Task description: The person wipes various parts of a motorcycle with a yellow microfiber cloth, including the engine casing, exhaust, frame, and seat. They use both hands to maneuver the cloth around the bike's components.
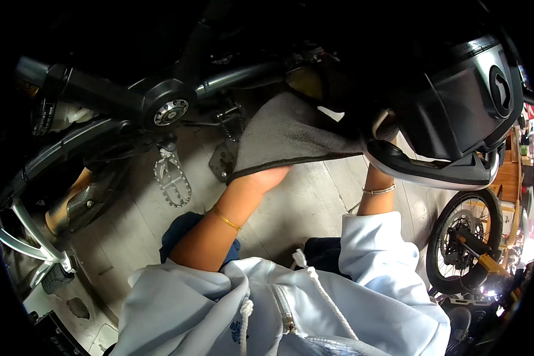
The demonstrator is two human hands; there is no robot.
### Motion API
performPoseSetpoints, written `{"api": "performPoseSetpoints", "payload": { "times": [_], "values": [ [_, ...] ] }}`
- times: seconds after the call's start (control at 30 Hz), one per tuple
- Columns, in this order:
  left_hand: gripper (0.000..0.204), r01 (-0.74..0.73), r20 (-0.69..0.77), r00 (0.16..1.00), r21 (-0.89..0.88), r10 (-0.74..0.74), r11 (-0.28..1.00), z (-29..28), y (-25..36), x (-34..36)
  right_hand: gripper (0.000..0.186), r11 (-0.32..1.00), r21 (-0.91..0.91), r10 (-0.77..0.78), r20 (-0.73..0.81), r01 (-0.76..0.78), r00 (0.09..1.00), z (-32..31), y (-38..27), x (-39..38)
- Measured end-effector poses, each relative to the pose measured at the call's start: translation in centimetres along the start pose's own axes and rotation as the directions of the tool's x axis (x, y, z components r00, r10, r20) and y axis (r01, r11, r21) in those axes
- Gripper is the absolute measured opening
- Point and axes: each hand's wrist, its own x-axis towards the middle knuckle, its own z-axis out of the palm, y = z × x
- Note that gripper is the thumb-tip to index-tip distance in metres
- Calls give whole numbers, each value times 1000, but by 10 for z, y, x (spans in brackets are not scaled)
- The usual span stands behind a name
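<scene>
A dark grey cloth [299,133] with a black edge is stretched between my hands, below the dark body of a motorcycle. My left hand [270,178] is under the cloth's left part, which covers the fingers. My right hand [387,123] reaches up behind the silver-edged grab rail [436,176]. Its fingers curl at the narrow, bunched right end of the cloth, partly hidden by the rail. Right beside that hand is a black and silver plastic case [451,104] with an oval latch.
A round frame pivot [171,111] and a toothed metal footpeg [173,178] stick out at left, with a silver stand-like bracket [44,249] lower down. At right stands a spoked wheel [464,240] with a yellow fork leg. Grey planks [302,204] form the floor.
</scene>
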Motion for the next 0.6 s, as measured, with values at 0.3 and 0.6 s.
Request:
{"api": "performPoseSetpoints", "payload": {
  "times": [0.3, 0.6],
  "values": [
    [40, 144, 27, 989, -366, -144, 920, 10, 10, -13, 53, 978, 132, -149, -88, 160, 985, 23, 32, 43],
    [41, -75, -105, 993, -167, 58, 983, 27, 34, -19, 53, 918, 373, -159, 40, 133, 986, 70, 49, 30]
  ]
}}
